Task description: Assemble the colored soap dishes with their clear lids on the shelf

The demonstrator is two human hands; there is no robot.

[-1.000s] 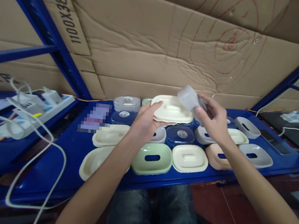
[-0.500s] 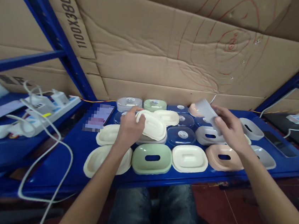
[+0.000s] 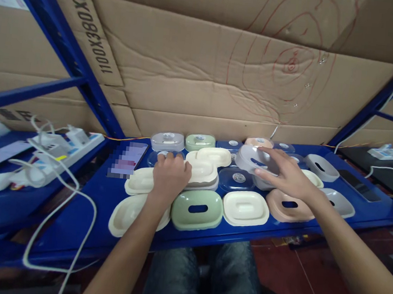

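Observation:
My left hand is closed on the left end of a cream oval tray, which rests over a grey oval piece. My right hand grips a grey oval shell with a slot between thumb and fingers, tilted above another grey piece. Between the hands sit a second cream tray and a dark blue oval piece with a round label. Nearer me lie a green slotted shell, a cream tray and a peach slotted shell.
Labelled oval pieces, such as a green one, line the back of the blue table. A phone lies left, a dark phone right. Power strips and a loose white cable are at left. Cardboard stands behind.
The cream tray under my left hand has come down onto the grey piece. My right hand has turned the grey shell from steeply tilted to flatter, showing its slot, and moved it left and lower.

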